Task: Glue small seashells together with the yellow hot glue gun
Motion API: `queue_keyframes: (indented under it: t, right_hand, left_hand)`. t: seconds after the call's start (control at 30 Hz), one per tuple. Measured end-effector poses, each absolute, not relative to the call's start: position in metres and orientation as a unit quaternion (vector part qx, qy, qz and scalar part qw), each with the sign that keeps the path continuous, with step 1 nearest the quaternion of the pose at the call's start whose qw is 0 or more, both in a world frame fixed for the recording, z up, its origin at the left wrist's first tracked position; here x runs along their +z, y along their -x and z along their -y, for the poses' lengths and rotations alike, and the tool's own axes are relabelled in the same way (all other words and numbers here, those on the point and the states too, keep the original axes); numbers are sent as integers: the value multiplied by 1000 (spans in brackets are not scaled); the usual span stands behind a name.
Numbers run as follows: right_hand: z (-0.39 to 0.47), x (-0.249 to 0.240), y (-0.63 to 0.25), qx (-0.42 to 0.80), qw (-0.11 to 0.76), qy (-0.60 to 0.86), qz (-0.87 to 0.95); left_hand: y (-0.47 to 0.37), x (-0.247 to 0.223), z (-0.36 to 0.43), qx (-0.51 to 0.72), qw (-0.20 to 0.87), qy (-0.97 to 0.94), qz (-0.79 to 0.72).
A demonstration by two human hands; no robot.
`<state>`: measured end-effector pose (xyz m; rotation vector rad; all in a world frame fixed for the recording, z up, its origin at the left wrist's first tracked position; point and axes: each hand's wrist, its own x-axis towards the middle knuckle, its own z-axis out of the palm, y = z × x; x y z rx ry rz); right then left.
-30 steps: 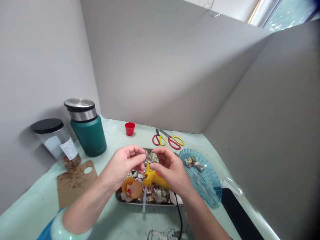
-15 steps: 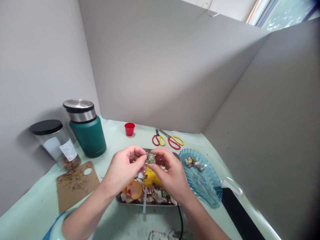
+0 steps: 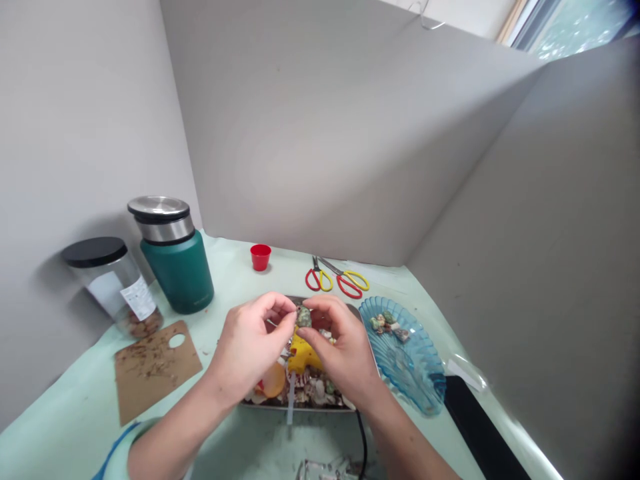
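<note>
Over a metal tray (image 3: 325, 410) of mixed shells, my right hand (image 3: 345, 343) grips a small mottled green shell (image 3: 304, 317) between thumb and fingers. My left hand (image 3: 255, 340) is closed in a pinch at the shell's left edge; a tiny brownish bit shows at these fingertips, too small to name. Right below the fingers, a yellow glue gun (image 3: 300, 357) lies across the tray. Its translucent glue stick (image 3: 291, 400) sticks out toward me. Part of the gun is hidden behind my right hand. An orange shell (image 3: 273, 379) rests in the tray near my left wrist.
A blue scalloped plate (image 3: 415, 373) holds several small shells (image 3: 387, 323) on the right. Scissors (image 3: 350, 283) and a red cup (image 3: 261, 257) stand behind. On the left are a green flask (image 3: 177, 273), a lidded jar (image 3: 120, 293) and a brown board (image 3: 150, 373). A black cord (image 3: 364, 443) runs frontward.
The green shell has turned slightly and sits a touch lower between my fingers. My left fingertips have moved slightly right against its edge. The whole view has shifted a little.
</note>
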<state>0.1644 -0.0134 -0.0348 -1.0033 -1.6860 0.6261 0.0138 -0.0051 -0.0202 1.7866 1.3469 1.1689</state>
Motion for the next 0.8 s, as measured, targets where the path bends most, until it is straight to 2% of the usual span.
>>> queue_keyframes:
  t: [0.27,0.8]
  right_hand:
    - [14,-34,-165,247,523,405,708]
    - [15,-33,-168,196,506,391,743]
  left_hand:
    - [-15,-13,12,429,133,-743,-496]
    - [-15,-16,10,421,134,-762,-473]
